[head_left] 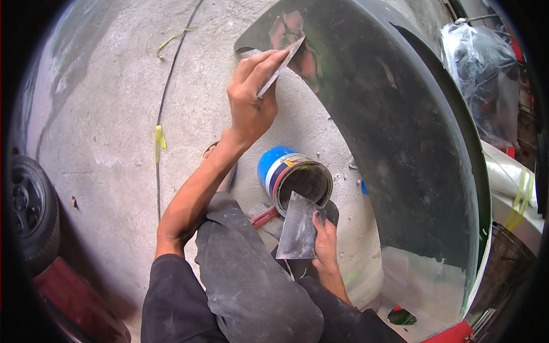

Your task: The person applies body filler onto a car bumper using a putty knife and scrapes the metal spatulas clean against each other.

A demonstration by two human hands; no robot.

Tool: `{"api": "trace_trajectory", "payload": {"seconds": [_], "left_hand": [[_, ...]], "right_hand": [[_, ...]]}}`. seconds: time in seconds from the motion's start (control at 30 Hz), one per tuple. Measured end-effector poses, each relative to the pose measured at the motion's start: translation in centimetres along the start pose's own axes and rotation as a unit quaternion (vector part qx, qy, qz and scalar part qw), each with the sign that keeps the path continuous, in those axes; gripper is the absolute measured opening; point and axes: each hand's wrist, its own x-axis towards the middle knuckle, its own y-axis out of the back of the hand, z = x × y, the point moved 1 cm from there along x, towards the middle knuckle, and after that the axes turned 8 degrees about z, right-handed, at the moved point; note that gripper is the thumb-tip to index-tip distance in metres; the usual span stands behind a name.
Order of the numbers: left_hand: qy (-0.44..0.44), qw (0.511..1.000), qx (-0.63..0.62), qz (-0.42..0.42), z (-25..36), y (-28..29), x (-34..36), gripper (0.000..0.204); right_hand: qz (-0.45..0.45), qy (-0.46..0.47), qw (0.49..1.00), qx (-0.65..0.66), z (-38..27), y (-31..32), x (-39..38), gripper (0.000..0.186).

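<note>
My left hand (251, 97) is closed round a thin, flat putty spreader (281, 67). The spreader's edge leans against the upper end of a large dark curved car body panel (394, 126), beside a smeared pinkish patch of putty (287, 28). Lower down, my right hand (327, 243) grips a grey, smudged flat putty plate (298, 226), thumb on its face. Just beyond that plate, a blue putty can (273, 163) stands tilted with its wide mouth toward me. A red-handled tool (265, 216) lies beside the can, partly hidden by my knee.
A black cable (166, 86) with yellow tape runs along the concrete floor (108, 126) on the left. A wheel (33, 211) and a dark red part (83, 303) are at the left edge. Plastic-wrapped items (483, 74) stand behind the panel at right.
</note>
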Motion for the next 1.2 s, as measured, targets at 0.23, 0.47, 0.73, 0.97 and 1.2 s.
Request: {"api": "trace_trajectory", "payload": {"seconds": [0.23, 0.47, 0.73, 0.97, 1.2], "left_hand": [[-0.009, 0.999, -0.006, -0.037, 1.9, 0.8, -1.4, 0.039], [0.286, 0.943, -0.149, -0.089, 2.3, 4.8, -2.9, 0.022], [0.389, 0.916, -0.070, -0.076, -0.2, 4.3, 2.6, 0.022], [0.361, 0.926, 0.007, -0.106, -2.1, 3.3, 3.8, 0.021], [0.337, 0.929, 0.072, -0.137, -0.5, 2.8, 4.4, 0.022]], "right_hand": [[0.002, 0.011, 1.000, 0.004, -0.3, -0.2, -0.3, 0.049], [0.029, 0.038, 0.999, -0.009, -0.4, -0.4, -0.4, 0.047], [0.010, 0.024, 1.000, 0.002, -0.2, -0.1, -0.1, 0.046], [0.003, 0.025, 1.000, 0.002, -1.1, -0.5, -0.4, 0.047], [-0.001, 0.021, 1.000, 0.000, -1.3, -0.6, -0.3, 0.046]]}}
